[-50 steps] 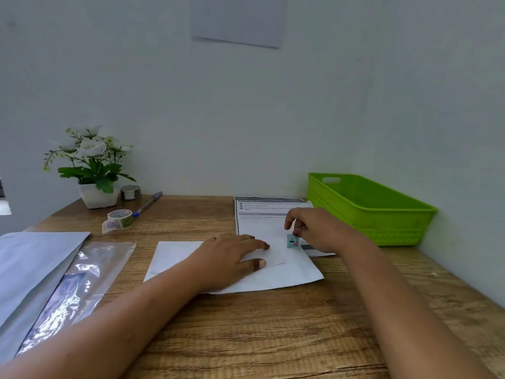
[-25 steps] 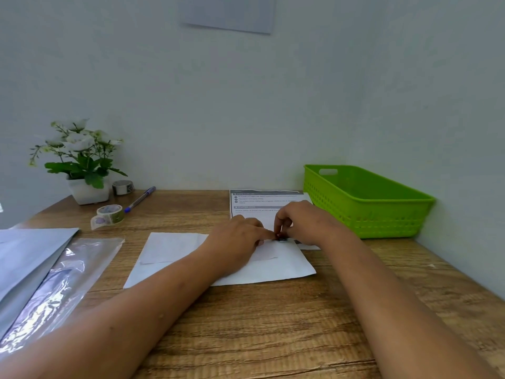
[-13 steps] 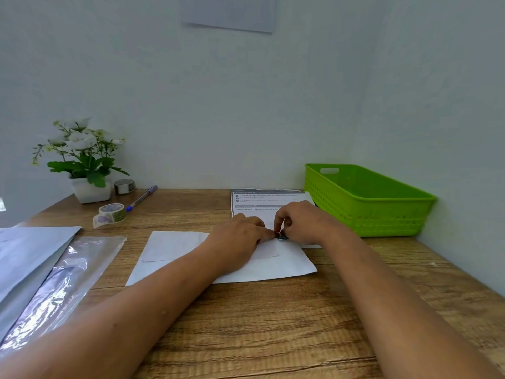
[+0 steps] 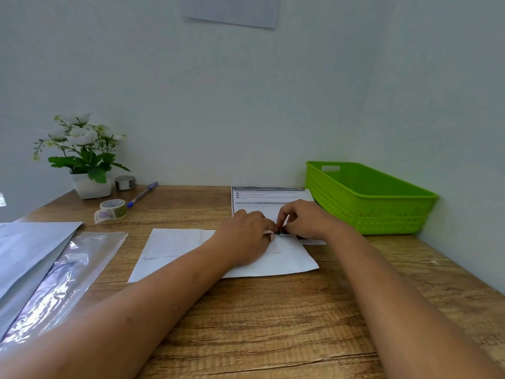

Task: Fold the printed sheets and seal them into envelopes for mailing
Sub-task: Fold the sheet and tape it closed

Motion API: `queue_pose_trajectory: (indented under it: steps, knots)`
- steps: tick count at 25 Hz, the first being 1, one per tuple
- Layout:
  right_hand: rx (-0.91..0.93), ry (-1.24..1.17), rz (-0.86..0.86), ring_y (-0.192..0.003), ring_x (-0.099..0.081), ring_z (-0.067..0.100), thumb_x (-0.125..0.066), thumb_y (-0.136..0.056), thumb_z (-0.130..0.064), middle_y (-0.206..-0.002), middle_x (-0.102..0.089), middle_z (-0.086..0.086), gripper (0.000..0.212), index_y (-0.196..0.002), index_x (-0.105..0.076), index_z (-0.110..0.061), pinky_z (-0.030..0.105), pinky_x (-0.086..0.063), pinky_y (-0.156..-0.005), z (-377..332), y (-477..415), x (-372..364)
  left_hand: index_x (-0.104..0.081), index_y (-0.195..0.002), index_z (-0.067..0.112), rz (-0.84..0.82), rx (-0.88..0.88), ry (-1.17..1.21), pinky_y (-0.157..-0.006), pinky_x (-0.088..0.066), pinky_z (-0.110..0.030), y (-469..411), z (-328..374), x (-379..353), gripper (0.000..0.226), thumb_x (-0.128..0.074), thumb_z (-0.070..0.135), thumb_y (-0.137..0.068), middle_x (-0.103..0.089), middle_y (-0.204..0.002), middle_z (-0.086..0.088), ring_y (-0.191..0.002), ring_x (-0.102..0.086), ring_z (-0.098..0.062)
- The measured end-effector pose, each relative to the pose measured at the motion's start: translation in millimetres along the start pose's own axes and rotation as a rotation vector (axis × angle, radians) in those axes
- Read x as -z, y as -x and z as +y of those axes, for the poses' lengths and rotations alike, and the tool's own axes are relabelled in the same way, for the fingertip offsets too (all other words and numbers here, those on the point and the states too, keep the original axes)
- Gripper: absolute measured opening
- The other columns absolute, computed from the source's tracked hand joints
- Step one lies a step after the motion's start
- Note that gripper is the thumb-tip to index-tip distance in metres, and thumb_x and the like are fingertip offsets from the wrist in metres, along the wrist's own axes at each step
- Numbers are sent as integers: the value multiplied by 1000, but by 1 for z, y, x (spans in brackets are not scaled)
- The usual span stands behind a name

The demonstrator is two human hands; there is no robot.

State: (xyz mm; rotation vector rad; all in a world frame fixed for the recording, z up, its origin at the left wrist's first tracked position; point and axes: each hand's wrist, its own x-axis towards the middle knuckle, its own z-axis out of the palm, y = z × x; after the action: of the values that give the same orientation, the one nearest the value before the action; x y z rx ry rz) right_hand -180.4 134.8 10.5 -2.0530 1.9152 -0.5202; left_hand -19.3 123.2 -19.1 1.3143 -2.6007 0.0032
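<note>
Item: white paper envelope (image 4: 175, 250), flat on the wood-grain table (image 4: 246, 324), flap closure in hand.
Left hand (image 4: 243, 239) fingers (image 4: 266, 228) together, pressing the thin flap flat; right hand (image 4: 308, 220) fingers (image 4: 287, 217) pinching a small dark sticker (image 4: 284, 234) at the left fingertips, likely the seal. Matte printed sheet (image 4: 267, 198) just beyond the fingers.

Just right of the right hand (image 4: 306, 220), the green basket (image 4: 369, 203) blocks that side, the wall (image 4: 459, 149) close beyond it. Bare bench (image 4: 273, 324) lies open between the forearms. Well left of the left hand (image 4: 246, 236) lie a tape roll (image 4: 111, 209), pen (image 4: 142, 194) and plastic sleeve (image 4: 62, 283).
</note>
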Motion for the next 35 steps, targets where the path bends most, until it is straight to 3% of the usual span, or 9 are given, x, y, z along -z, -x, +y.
queue_pose_trajectory:
  steps: [5, 11, 17, 22, 27, 31, 35]
  knots:
    - [-33, -90, 9, -61, -51, 4, -70, -82, -14, -68, -57, -7, 15, -76, -66, -26, 16, -36, -55, 9, -5, 0, -51, -125, 40, 42, 31, -5, -97, -42, -41, 1, 3, -4, 34, -35, 49, -96, -52, -130, 4, -119, -43, -23]
    - [-115, -206, -131, -68, -57, 14, -77, -77, -12, -84, -64, 7, 18, -86, -65, -22, 24, -45, -60, 18, -6, 10, -48, -129, 39, 31, 31, -15, -94, -40, -39, 2, 5, -4, 36, -34, 48, -98, -50, -132, 3, -121, -42, -23]
    - [-137, -186, -190, -86, -58, 19, -83, -70, -22, -91, -65, 4, 25, -89, -66, -27, 35, -48, -84, 21, -9, 12, -46, -132, 40, 19, 26, -19, -96, -40, -39, 1, 5, -5, 37, -34, 48, -98, -49, -135, 3, -122, -42, -23]
    - [-140, -77, -155, -76, -51, 11, -81, -69, -40, -80, -54, -6, 35, -98, -65, -26, 25, -39, -64, 15, -7, 6, -46, -132, 42, 23, 21, 0, -95, -39, -39, 1, 2, -5, 36, -34, 44, -98, -49, -135, 4, -122, -41, -24]
    - [-163, -64, -91, -84, -52, 14, -79, -69, -46, -80, -54, -8, 39, -94, -64, -21, 26, -39, -65, 13, -9, 1, -46, -132, 41, 41, 20, 24, -97, -41, -41, 3, 3, -6, 36, -32, 37, -100, -49, -134, 4, -122, -41, -25]
    - [-198, -62, -158, -81, -52, 16, -81, -69, -41, -85, -57, -3, 37, -93, -61, -21, 26, -41, -67, 13, -12, 5, -44, -133, 43, 31, 20, 1, -98, -42, -42, 2, 2, -6, 36, -30, 38, -100, -48, -135, 4, -122, -40, -24]
    - [-252, -209, -153, -81, -52, 20, -81, -72, -21, -94, -59, 7, 30, -91, -58, -19, 31, -45, -70, 16, -11, 8, -41, -136, 43, 11, 18, -19, -98, -42, -43, 1, 2, -6, 38, -28, 39, -100, -46, -136, 2, -122, -40, -25]
